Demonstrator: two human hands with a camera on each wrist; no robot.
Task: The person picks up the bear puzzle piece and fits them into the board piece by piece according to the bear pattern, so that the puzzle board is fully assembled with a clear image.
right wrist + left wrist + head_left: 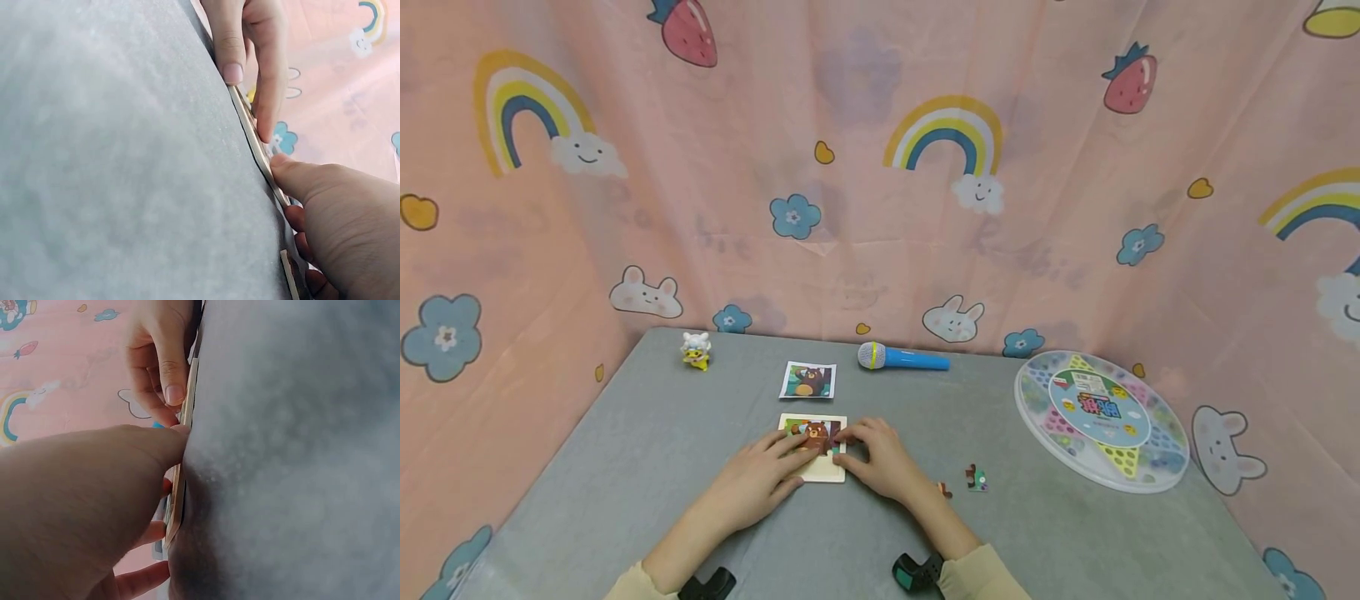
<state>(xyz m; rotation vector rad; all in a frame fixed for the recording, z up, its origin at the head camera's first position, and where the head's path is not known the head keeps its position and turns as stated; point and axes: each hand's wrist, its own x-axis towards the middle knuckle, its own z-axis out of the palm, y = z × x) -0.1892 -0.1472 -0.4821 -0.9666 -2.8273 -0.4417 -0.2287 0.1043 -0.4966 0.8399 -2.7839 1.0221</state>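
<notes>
A pale wooden puzzle board (pixel 822 473) lies on the table, with a bear picture (pixel 817 435) across its upper part and bare wood along its lower part. My left hand (pixel 758 477) rests on the board's left side, fingers stretched over the picture and thumb at the lower edge. At the right side, my right hand (pixel 880 457) has thumb and index finger bent about a small puzzle piece, largely hidden by the fingertips. Both hands meet the thin board (pixel 253 140) in the right wrist view. Two loose puzzle pieces (pixel 977 477) lie right of the right forearm, one partly covered.
Behind the board lies a bear picture card (pixel 808 381). A blue toy microphone (pixel 910 358) and a small white-and-yellow figurine (pixel 696 350) are near the back edge. A round game board (pixel 1037 417) occupies the right side. A pink printed curtain (pixel 865 267) hangs around the grey table (pixel 625 467).
</notes>
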